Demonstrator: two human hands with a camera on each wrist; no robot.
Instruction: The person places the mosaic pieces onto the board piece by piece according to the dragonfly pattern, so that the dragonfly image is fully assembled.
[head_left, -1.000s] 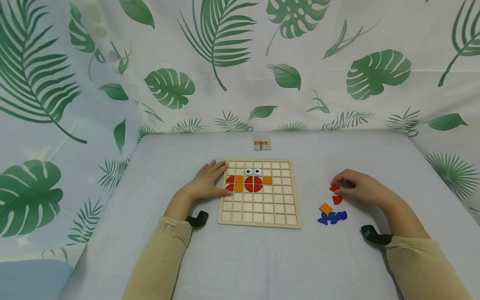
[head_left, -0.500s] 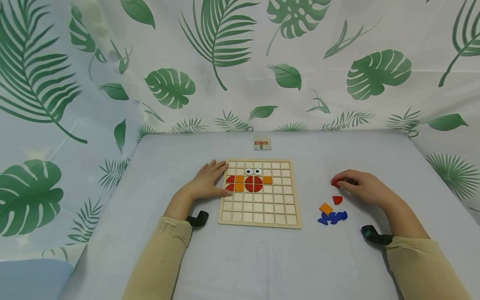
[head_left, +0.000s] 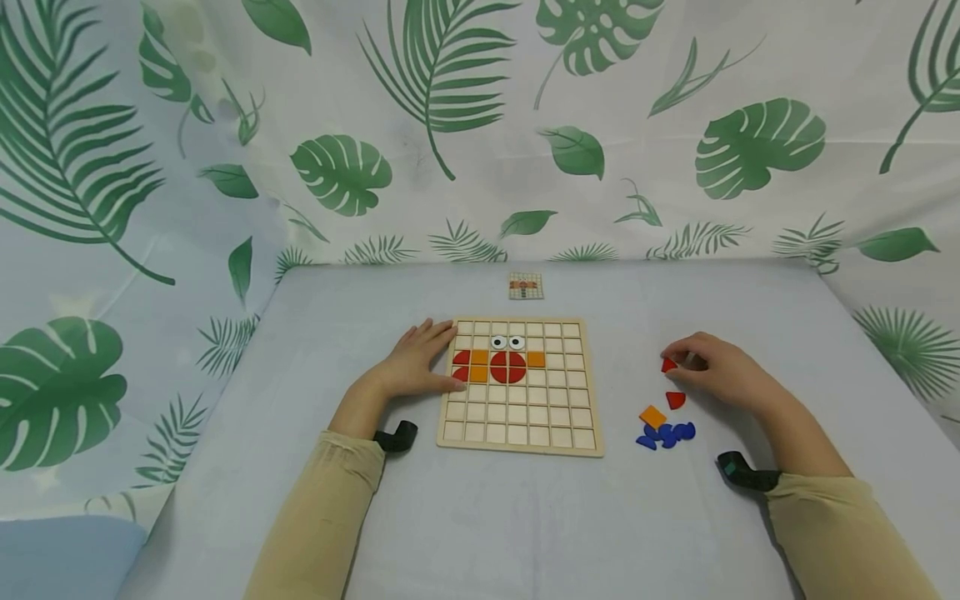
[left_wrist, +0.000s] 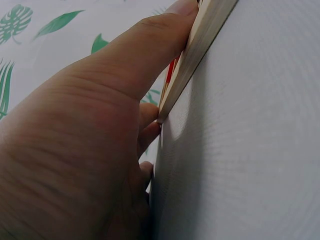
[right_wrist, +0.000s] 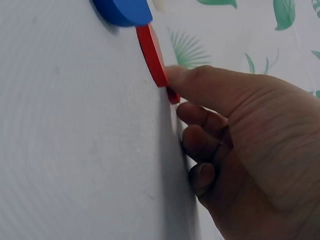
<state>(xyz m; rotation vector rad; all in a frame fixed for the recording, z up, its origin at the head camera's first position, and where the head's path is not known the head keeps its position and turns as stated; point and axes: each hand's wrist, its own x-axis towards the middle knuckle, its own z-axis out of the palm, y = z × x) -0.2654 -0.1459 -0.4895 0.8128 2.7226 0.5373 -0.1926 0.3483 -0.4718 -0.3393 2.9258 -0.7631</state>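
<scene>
A wooden grid board [head_left: 517, 412] lies in the middle of the table with red, orange and eye pieces in its cells. My left hand [head_left: 411, 367] rests at its left side, fingers extended along the edge and thumb [left_wrist: 150, 45] on the rim. To the right of the board, my right hand [head_left: 723, 371] pinches a small red piece [head_left: 668, 365] between thumb and fingers, low over the table. A red quarter-circle piece [head_left: 676, 401] lies just below that hand. In the right wrist view, the thumb partly hides the pinched piece [right_wrist: 173, 96].
An orange square [head_left: 652, 417] and several blue rounded pieces [head_left: 667, 435] lie in a pile right of the board. Behind the board lies a small pattern card [head_left: 526, 286]. Leaf-printed cloth [head_left: 480, 200] bounds the table at the back and sides.
My right hand has shifted the red piece slightly in its fingertips and drawn it a little away from the other red piece. My left hand has stayed on the board.
</scene>
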